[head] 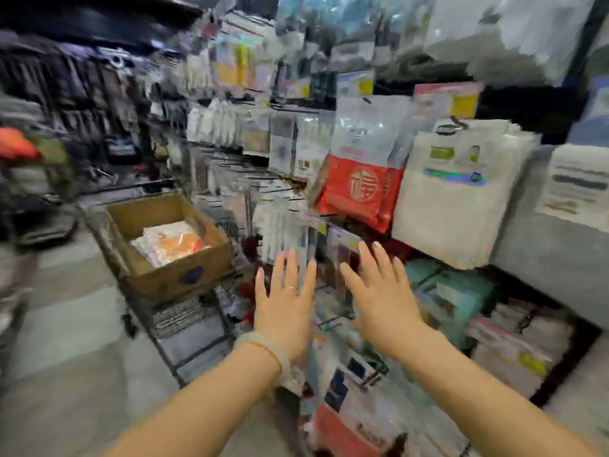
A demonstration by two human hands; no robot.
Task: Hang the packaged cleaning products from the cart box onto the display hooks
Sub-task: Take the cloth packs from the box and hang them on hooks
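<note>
The picture is very blurry, so small things are hard to make out.

Both hands are stretched out in front of the shelves. The left hand (286, 300) is flat, with its fingers spread wide, and it holds nothing. It has a thin ring on one finger and a pale bracelet (263, 349) on the wrist. The right hand (379, 291) is flat too, with fingers spread wide, and it holds nothing. The two hands are side by side, with a small gap between them.

The cardboard box (171, 278) sits on top of a wire cart (184, 328), to the left of the left hand and a bit farther away. Inside the box lie packs (169, 242) in white and orange wrapping. They rest flat at the bottom of the box. They are well apart from both hands.

Just past the fingertips hang some thin clear packs (283, 225) on the rack, with a small price tag (342, 237) near them. I cannot tell if the fingers touch those packs.

Higher up and to the right hangs a red and silver bag (356, 179). Next to it, farther right, hangs a big white bag (458, 192). Below the right hand there are green packs (458, 291) low on the rack. More packs fill the shelves all around, but they are too blurry to name.
</note>
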